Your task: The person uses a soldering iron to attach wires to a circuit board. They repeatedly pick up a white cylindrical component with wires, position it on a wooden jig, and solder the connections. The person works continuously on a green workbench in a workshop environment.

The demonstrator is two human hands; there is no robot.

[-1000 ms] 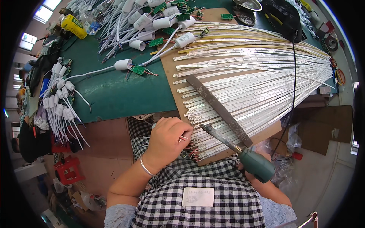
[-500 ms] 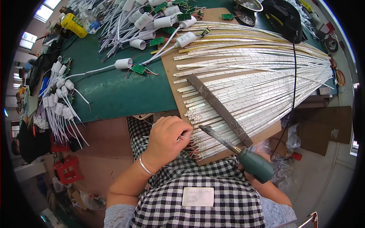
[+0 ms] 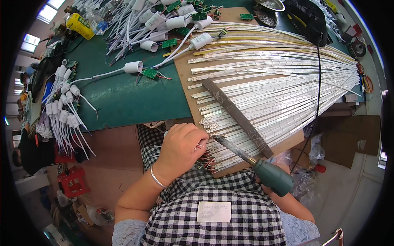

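My left hand (image 3: 183, 145) is closed in a pinch at the near left ends of the LED strips (image 3: 283, 92). Thin wires (image 3: 199, 146) poke out between its fingers. With my right hand (image 3: 267, 189), largely hidden behind the handle, I grip a green-handled soldering iron (image 3: 272, 177). Its dark tip reaches the strip ends right beside my left fingertips; whether it touches them I cannot tell. A dark flat bar (image 3: 238, 119) lies slantwise across the strips, which fan out on a brown board (image 3: 186, 78). Red and white wires (image 3: 210, 164) hang at the nearest strip ends.
White lamp caps (image 3: 133, 67) with cables and green circuit boards (image 3: 149, 73) lie on the green table (image 3: 111, 100); more hang at its left edge. A black cord (image 3: 318, 82) runs down over the strips. A metal bowl (image 3: 271, 5) and black bag (image 3: 305, 20) stand at the back.
The soldering iron has shifted slightly left, its tip closer to my left fingers. My left hand has edged a little up and right, still pinched.
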